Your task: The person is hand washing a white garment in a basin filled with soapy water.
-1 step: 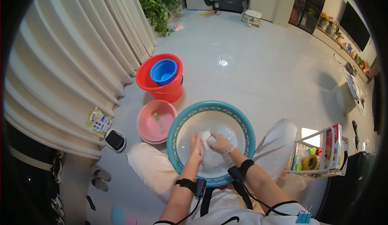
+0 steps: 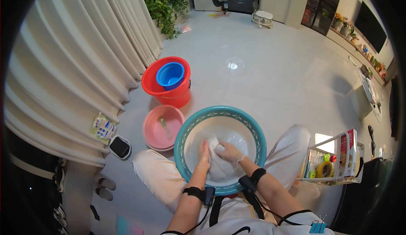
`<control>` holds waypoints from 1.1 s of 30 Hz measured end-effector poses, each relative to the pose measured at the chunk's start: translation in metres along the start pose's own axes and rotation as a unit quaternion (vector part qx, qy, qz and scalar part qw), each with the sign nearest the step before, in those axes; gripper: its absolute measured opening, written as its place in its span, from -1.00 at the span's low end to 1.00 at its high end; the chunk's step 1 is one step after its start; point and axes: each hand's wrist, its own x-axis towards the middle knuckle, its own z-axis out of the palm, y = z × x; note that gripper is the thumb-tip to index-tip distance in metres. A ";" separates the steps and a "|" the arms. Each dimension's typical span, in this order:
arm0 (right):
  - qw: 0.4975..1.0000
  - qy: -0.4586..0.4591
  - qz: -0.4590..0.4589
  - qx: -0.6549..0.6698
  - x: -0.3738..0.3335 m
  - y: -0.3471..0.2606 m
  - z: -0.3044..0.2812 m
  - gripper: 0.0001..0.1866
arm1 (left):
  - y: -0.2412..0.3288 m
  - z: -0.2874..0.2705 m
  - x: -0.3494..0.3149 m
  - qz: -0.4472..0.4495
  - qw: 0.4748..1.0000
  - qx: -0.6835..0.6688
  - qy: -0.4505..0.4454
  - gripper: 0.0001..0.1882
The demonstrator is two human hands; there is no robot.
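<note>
A white wet cloth [image 2: 216, 164] is bunched between my hands in a large basin [image 2: 181, 147] with a teal patterned rim and a pale inside. Soapy water lies around it. My left hand [image 2: 204, 154] grips the cloth's left side, fingers pointing up along it. From the other side, my right hand [image 2: 229, 152] is closed on its upper right part, with foam on the skin. The lower end of the cloth hangs into the water. The basin sits between my bent knees.
Left of the basin stand stacked pink basins [image 2: 153, 129] with a pale green strip inside. Behind them a red bucket [image 2: 179, 99] holds a blue tub [image 2: 171, 74]. A white basket [image 2: 332, 179] with tape and boxes is by my right knee.
The cloth's upper part has shifted a little between my hands, and my right fingers sit slightly differently on it. The basin and the things around it stay put.
</note>
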 end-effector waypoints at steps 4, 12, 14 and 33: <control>0.998 -0.017 -0.049 -0.041 -0.046 -0.074 -0.007 -0.55 | 0.001 -0.008 -0.001 -0.159 0.969 -0.127 -0.136 -0.44; 0.963 0.068 -0.157 -0.210 -0.048 -0.128 -0.005 -0.75 | 0.002 -0.001 -0.025 -0.148 0.953 -0.247 -0.088 -0.56; 0.957 0.063 -0.167 -0.229 -0.038 -0.124 -0.009 -0.74 | 0.008 0.003 -0.032 -0.118 0.966 -0.227 -0.038 -0.58; 0.987 -0.096 0.077 -0.108 0.005 -0.027 -0.020 -0.55 | 0.012 0.022 -0.031 0.068 0.995 0.043 0.057 -0.36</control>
